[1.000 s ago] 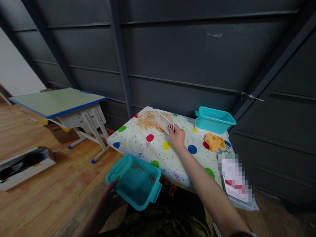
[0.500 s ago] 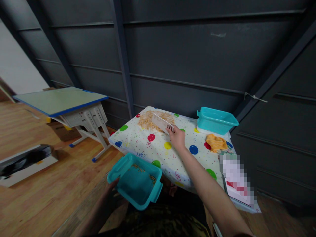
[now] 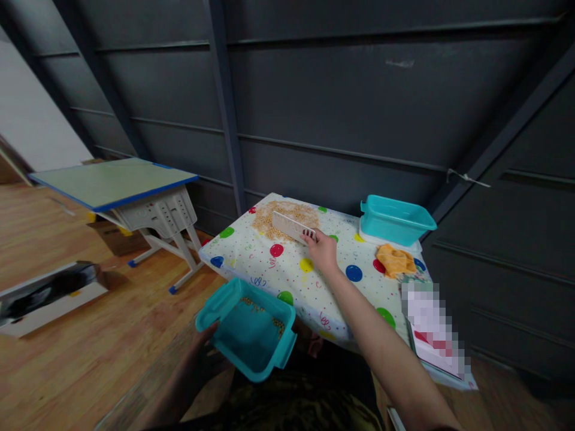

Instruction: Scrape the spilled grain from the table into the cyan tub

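Note:
My right hand [image 3: 321, 248] is closed around the slotted end of a flat white plastic scraper [image 3: 290, 226], held on its long edge. The scraper stands in a spread of small tan beans [image 3: 265, 218] on the far left part of the table. My left hand [image 3: 204, 353] grips the left rim of a teal plastic container [image 3: 247, 347], held tilted before the table's near edge. A few beans [image 3: 278, 327] lie along its inner sides. The left fingers under the container are hidden.
A balloon-print cloth covers the table [image 3: 251, 254]. On its right are another teal container [image 3: 398, 221], a crumpled orange cloth [image 3: 395, 261] and a blurred-out flat item [image 3: 433, 329]. Left stand a desk [image 3: 117, 182] and an open box [image 3: 58, 308]. A dark panelled wall [image 3: 336, 102] closes the back.
The scraper's far end has come slightly toward me and left through the beans. My left hand and the container it holds stay about where they were.

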`<state>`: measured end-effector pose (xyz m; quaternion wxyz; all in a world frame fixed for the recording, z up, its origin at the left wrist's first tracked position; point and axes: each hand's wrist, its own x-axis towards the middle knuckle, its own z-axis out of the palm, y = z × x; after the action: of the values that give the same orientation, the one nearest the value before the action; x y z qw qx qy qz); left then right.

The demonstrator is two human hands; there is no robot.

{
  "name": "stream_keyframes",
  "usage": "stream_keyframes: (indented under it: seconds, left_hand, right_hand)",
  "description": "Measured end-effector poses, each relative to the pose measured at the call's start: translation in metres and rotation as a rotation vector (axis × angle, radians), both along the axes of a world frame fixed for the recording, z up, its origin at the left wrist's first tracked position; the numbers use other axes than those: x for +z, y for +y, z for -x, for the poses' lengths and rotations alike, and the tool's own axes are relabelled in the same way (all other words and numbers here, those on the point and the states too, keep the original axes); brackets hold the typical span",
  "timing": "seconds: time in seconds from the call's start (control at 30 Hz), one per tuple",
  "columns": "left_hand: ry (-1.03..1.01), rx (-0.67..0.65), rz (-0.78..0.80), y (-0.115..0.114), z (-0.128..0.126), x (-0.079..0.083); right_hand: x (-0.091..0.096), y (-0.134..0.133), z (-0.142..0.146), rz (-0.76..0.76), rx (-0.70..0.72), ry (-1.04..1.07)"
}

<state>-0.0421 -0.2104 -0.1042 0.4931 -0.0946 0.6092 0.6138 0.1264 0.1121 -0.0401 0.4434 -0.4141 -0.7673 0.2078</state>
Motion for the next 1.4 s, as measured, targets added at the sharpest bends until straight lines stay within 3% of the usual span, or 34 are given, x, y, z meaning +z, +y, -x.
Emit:
stream_keyframes:
  seconds: [0.67, 0.9, 1.17, 1.4]
  left_hand:
    - [0.046, -0.056, -0.049, -0.006, 0.003, -0.012]
    - [0.034, -0.044, -0.033, -0.003, 0.003, -0.009]
    - [0.058, -0.038, 0.001, -0.001, 0.005, -0.02]
    - [0.076, -0.038, -0.02, -0.002, 0.002, -0.011]
  right_hand:
    - [0.004, -0.012, 0.003, -0.05, 0.075, -0.128]
    - [0.008, -0.017, 0.004, -0.038, 0.116, -0.11]
    - [0.006, -0.019, 0.007, -0.028, 0.152, -0.055]
    - [0.005, -0.019, 0.008, -0.038, 0.143, -0.065]
